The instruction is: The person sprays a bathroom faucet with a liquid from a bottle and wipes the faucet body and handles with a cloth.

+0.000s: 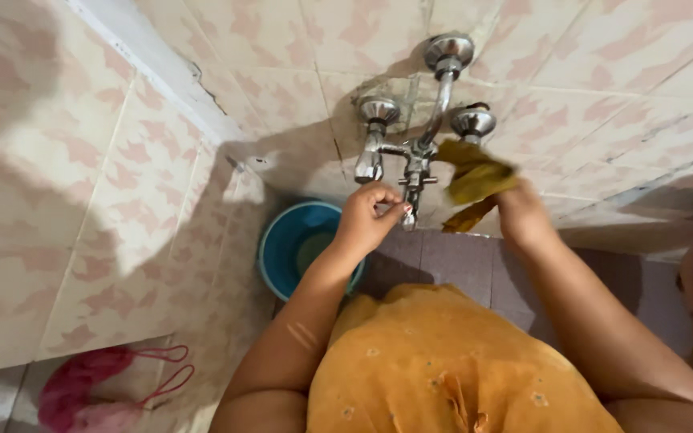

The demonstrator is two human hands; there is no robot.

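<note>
Against a pink-patterned tiled wall [82, 200], the left hand [369, 215] pinches the rigid, likely slippery chrome tap [412, 160] at its spout while the right hand [519, 210] presses a soft, limp yellow cloth [473, 178] bunched beside it.

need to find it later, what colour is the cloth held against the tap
Mustard yellow; the cloth shows best in the head view.

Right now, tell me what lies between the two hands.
In the head view, the chrome tap spout hangs between the left hand and the right hand, which holds a yellow cloth.
</note>
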